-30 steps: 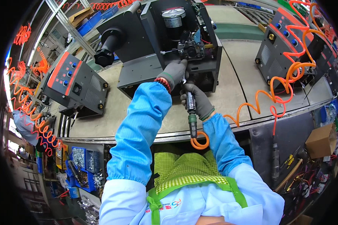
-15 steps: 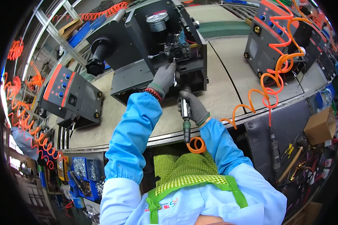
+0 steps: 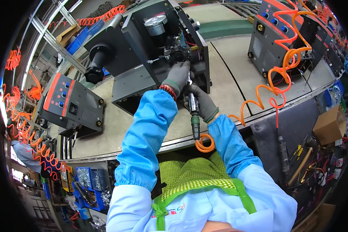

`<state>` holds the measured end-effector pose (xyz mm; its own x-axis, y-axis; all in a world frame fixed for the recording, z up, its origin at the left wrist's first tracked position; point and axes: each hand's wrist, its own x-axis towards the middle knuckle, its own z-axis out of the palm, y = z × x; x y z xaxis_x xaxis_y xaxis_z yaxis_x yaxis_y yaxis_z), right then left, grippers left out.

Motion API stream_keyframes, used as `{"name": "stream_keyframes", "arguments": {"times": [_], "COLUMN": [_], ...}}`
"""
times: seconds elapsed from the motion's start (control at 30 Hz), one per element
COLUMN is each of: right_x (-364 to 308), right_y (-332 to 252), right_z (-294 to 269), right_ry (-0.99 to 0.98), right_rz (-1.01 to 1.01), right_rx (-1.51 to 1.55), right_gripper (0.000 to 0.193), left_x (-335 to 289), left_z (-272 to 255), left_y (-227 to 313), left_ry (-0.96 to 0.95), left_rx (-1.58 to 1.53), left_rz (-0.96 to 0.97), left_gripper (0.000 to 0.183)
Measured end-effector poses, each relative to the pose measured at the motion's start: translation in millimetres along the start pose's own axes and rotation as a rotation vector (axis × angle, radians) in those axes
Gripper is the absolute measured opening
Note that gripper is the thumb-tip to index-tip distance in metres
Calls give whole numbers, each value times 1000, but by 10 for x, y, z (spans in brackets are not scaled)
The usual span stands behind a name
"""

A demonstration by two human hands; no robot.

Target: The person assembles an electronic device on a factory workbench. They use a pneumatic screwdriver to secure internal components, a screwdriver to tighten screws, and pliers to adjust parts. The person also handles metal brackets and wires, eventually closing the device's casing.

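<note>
My right hand (image 3: 203, 103), in a grey glove, is wrapped round an air screwdriver (image 3: 195, 122) with a silver and green body. An orange coiled hose (image 3: 205, 144) runs from its lower end. The tool points up and away from me, toward the open dark machine case (image 3: 137, 83). My left hand (image 3: 177, 76), also gloved, reaches into the case at the front of a feed mechanism (image 3: 178, 54). Its fingers are bent together beside the tool's silver front end; what they pinch is hidden. A round silver motor (image 3: 156, 25) sits behind the mechanism.
Grey machines with orange trim stand on the bench, one at left (image 3: 71, 101) and one at right (image 3: 272, 46). Orange coiled hoses (image 3: 282, 73) hang over the right side. Blue bins (image 3: 89, 179) of small parts stand lower left. A hammer (image 3: 300, 166) and a cardboard box (image 3: 329, 126) lie lower right.
The view has shifted slightly. Both hands stay close together, and the air screwdriver's front end sits a little nearer the left fingers and the feed mechanism.
</note>
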<state>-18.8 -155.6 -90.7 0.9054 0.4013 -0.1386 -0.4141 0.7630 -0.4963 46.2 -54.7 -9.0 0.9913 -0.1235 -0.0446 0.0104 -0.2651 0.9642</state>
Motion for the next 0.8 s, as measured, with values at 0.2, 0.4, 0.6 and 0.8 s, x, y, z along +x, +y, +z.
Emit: {"name": "stream_keyframes", "arguments": {"times": [0.2,0.4,0.6,0.8], "right_x": [21,-11,62,87], "right_y": [-39,-96,-39,-37], "right_z": [-157,-123,-130,-126], "right_ry": [-49,-41,-53,-37], "right_rz": [100,151,92,156], "right_rx": [-27,-77,-55,19], "right_gripper": [22,22,21,19], "left_x": [-8,47,-1,28], "left_z": [106,96,56,18], "left_y": [-5,-118,-29,-52], "left_ry": [21,53,26,30], "left_rx": [-78,-166,-177,-156], "left_rz": [-21,-6,-97,-138], "left_gripper": [32,34,35,36]}}
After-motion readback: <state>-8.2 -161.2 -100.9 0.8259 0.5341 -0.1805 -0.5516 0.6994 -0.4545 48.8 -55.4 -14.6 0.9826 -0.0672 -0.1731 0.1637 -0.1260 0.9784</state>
